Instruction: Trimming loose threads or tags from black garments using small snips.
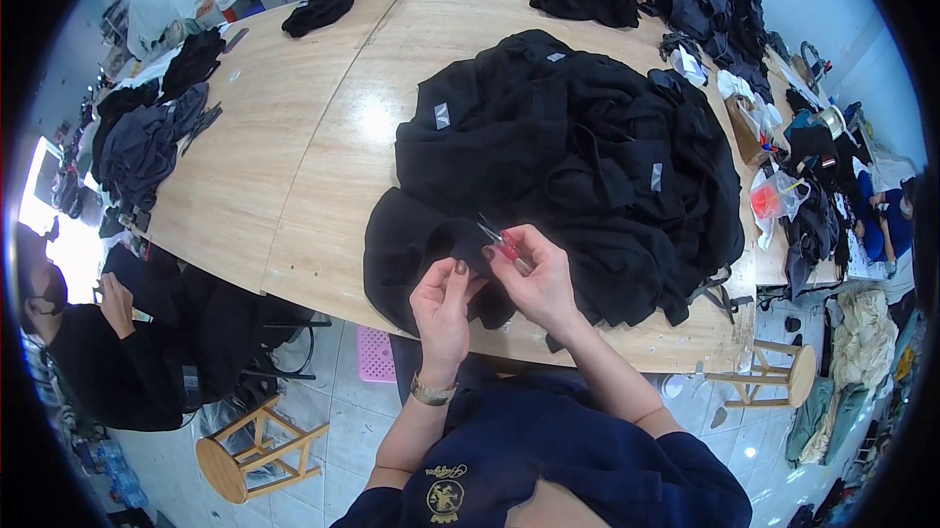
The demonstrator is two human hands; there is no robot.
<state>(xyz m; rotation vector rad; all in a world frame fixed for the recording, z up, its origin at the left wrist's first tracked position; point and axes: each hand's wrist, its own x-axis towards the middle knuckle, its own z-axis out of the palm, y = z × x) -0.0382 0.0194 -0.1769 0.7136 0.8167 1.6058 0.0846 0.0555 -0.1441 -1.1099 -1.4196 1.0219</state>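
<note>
Matte black cloth (399, 239) in folds

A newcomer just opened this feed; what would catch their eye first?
Probably the heap of black garments covering much of the right half of the pale wooden table. Next, the red-handled snips in the right hand at the heap's near edge, the left hand close beside. A pink plastic piece below also stands out.
</note>
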